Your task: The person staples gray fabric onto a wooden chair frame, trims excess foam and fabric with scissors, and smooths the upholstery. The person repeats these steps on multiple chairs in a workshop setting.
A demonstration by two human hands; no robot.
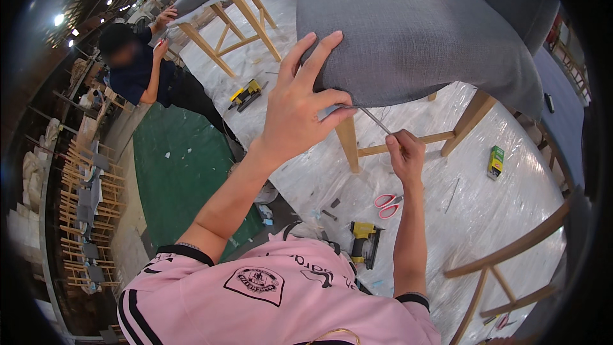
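The right hand (407, 153), right of centre, has its fingers clamped on a thin metal rod (375, 120), long axis slanting up-left to the grey chair seat (408, 32) at top centre. The left hand (294, 112) is nearer the seat's corner, two fingers spread over it; whether its thumb pinches cloth, I cannot tell. The rod's tip is hidden; the frame's top crops the seat.
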